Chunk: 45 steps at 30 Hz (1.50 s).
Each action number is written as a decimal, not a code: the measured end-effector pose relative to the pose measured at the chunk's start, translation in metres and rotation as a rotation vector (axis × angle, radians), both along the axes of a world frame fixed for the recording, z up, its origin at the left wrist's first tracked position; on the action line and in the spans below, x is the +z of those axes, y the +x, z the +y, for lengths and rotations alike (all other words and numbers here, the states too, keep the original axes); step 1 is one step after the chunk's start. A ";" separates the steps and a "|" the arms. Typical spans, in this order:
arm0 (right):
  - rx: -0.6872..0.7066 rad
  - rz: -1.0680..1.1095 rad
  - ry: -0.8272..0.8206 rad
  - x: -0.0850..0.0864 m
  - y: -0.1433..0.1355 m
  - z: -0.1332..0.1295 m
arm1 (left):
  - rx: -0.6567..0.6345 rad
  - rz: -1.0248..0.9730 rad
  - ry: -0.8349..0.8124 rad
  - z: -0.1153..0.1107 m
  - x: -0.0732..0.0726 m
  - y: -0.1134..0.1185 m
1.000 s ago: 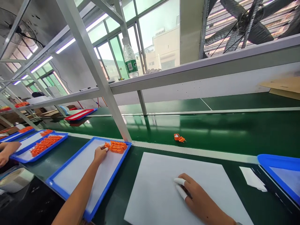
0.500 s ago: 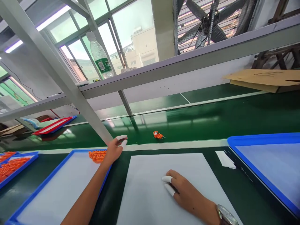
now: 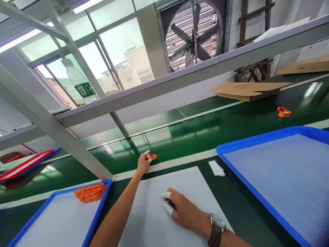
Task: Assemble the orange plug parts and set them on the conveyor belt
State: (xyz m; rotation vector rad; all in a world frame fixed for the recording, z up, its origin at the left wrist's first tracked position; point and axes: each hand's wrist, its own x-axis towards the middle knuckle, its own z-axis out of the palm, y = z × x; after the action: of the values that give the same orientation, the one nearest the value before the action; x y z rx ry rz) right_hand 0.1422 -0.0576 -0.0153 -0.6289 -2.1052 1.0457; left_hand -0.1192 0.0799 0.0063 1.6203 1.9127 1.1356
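My left hand [image 3: 144, 162] reaches past the white sheet to the green belt, its white-capped thumb and finger closed round a small orange piece [image 3: 153, 156]. Over the white sheet [image 3: 190, 181] is my right hand [image 3: 180, 209], with white caps on two fingers. Those fingertips are curled with a small gap between them, and nothing shows there. A blue-rimmed tray [image 3: 99, 212] at the left holds a cluster of orange pieces [image 3: 91, 192] in its far corner.
A blue-rimmed tray [image 3: 241, 171] lies at the right, beside a small white paper [image 3: 216, 168]. Another orange piece [image 3: 284, 112] is on the belt [image 3: 180, 137], near cardboard [image 3: 246, 90]. A slanted post [image 3: 74, 147] and a shelf beam [image 3: 144, 97] cross ahead.
My left hand has moved right from beside the left tray to the orange piece on the belt and closed on it. The view has turned right; another orange piece now shows there.
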 end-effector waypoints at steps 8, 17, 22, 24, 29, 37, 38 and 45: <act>-0.135 0.510 -0.763 0.011 -0.001 0.017 | -0.347 -0.043 -0.022 -0.107 0.029 0.064; -0.071 0.334 -0.348 0.018 0.003 0.009 | -0.420 -0.196 -0.264 -0.179 0.034 0.063; -0.002 0.251 0.007 0.017 0.004 0.001 | -0.446 -0.351 -0.282 -0.186 0.021 0.056; -0.015 0.227 0.012 0.018 0.004 0.000 | -0.379 -0.378 -0.217 -0.186 0.013 0.057; -0.051 0.231 -0.146 0.013 -0.002 -0.001 | -0.231 -0.509 -0.135 -0.189 -0.004 0.060; -0.025 0.233 -0.797 0.013 -0.012 -0.012 | -0.128 -0.358 -0.025 -0.203 -0.007 0.061; -0.016 0.227 -0.832 0.014 -0.013 -0.013 | -0.125 -0.398 -0.037 -0.203 -0.008 0.062; -0.176 0.197 -0.611 0.009 -0.012 -0.010 | -0.150 -0.638 -0.157 -0.200 -0.011 0.068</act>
State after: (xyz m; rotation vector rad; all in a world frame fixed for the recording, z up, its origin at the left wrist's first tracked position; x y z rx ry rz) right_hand 0.1302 -0.0672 -0.0067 -0.9350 -1.5190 1.5867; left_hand -0.0508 -0.1204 -0.0043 1.1116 1.4006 1.2151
